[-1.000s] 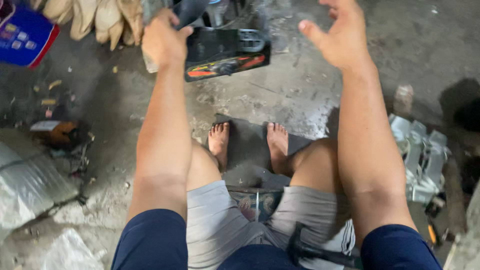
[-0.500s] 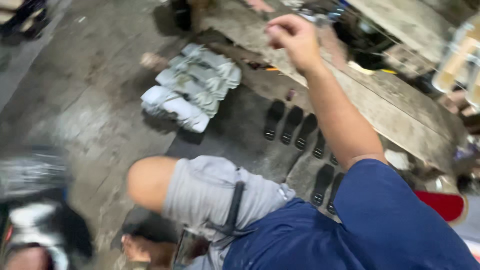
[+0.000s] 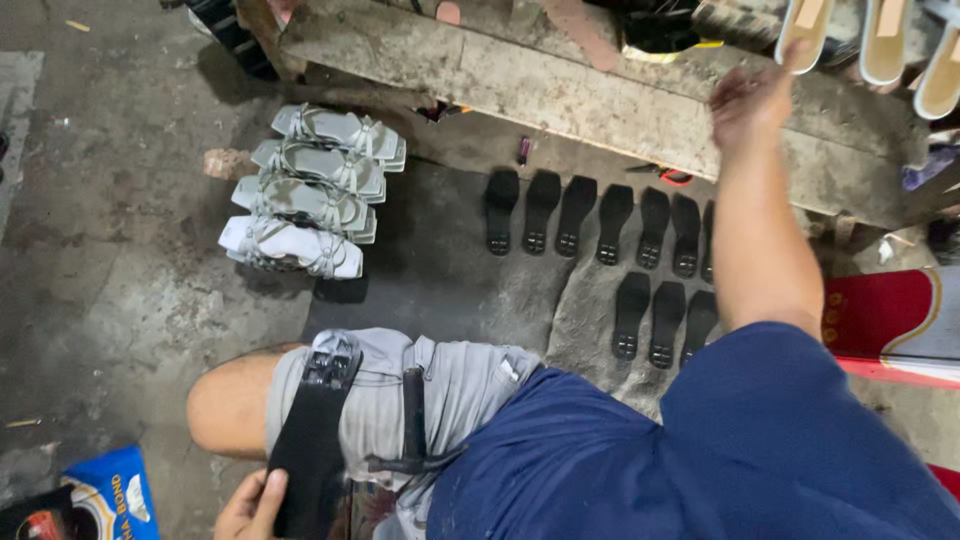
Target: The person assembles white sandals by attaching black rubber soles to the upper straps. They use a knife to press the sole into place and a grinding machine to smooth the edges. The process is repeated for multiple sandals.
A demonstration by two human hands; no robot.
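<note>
The person sits low on the concrete floor [image 3: 120,300], left hand [image 3: 250,505] at the bottom edge with its fingers closed around the near end of a black shoe sole [image 3: 315,440] that lies along the thigh over grey shorts [image 3: 450,385]. The right hand [image 3: 750,100] is stretched up to the worn wooden bench [image 3: 560,85], its fingers loosely curled beside a pale upturned sandal [image 3: 805,30] — whether they grip it I cannot tell. Below the bench lie 2 rows of black soles [image 3: 600,220] on a dark mat, and to the left 4 finished grey sandals [image 3: 305,190] are stacked — all well apart from both hands.
</note>
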